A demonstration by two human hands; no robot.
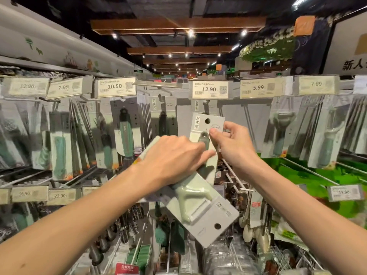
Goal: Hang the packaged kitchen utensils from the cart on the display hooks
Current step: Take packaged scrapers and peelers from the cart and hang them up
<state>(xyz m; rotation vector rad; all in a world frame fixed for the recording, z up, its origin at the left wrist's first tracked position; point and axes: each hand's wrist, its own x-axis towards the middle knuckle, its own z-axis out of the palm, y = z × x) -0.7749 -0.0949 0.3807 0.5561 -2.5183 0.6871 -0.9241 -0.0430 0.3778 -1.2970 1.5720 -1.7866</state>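
Straight below the 12.90 price tag (209,89), the right hand (232,143) holds an upright peeler pack (205,127) by its grey header card. The thumb is pressed on the front and the fingers are curled behind, pinching the card between them. The card's round hang hole sits just beneath the dark display hook (205,108) that juts out under the tag; whether card and hook touch cannot be told.

Lower and to the left of the tag, the left hand (172,157) grips a tilted peeler pack (202,205) from above, fingers folded over its upper end. This pack slants down to the right, with its pale green Y-shaped peeler facing up and its hang hole at the low end — well below the tag.

The fingertips of the left hand reach the lower part of the upright pack.

Right of the tag, under the 5.99 tag (258,88), hanging peeler packs (282,133) fill the row; left of it, under the 10.50 tag (115,87), hang green-handled tools (126,135).
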